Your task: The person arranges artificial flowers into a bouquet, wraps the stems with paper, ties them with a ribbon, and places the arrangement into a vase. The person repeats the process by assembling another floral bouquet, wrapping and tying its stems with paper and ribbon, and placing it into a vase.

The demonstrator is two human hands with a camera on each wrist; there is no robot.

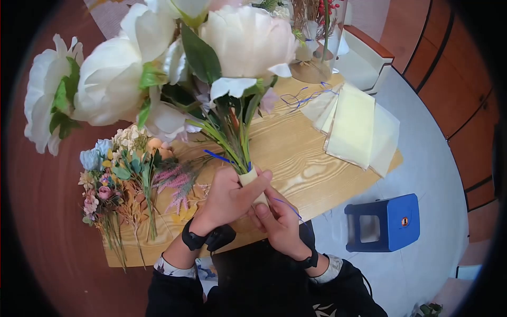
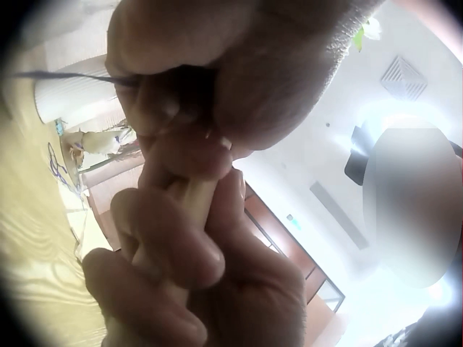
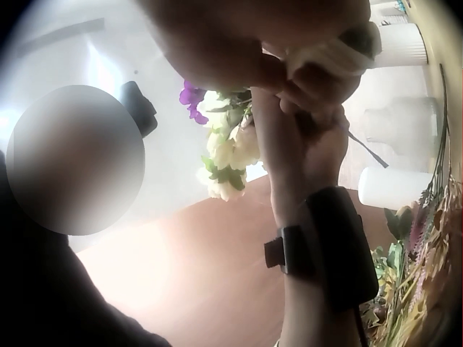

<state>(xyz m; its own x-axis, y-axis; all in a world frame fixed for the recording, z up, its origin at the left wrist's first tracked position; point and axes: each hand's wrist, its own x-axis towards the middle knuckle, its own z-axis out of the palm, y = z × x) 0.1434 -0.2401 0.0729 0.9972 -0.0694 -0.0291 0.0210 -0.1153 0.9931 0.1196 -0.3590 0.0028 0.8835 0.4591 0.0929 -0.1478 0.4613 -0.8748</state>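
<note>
A bouquet of large white flowers (image 1: 251,45) stands tilted over the table, its green stems gathered in a cream wrap (image 1: 248,178). My left hand (image 1: 224,195) grips the wrapped stems, thumb across the front. Just below, my right hand (image 1: 280,222) holds the lower end with fingers and thumb. A blue tie (image 1: 217,156) pokes out above the wrap; another blue strand hangs by the right hand. In the left wrist view, fingers of both hands surround the cream wrap (image 2: 199,199). The right wrist view shows the bouquet's flowers (image 3: 235,148) beyond my hands; fingers partly hide the wrap.
Assorted artificial flowers (image 1: 129,169) lie on the wooden table (image 1: 301,174) at left. Cream sheets (image 1: 354,124) and blue ties (image 1: 306,99) lie at right. A clear vase (image 1: 317,58) holding stems is at the back. A blue stool (image 1: 404,222) stands on the floor at right.
</note>
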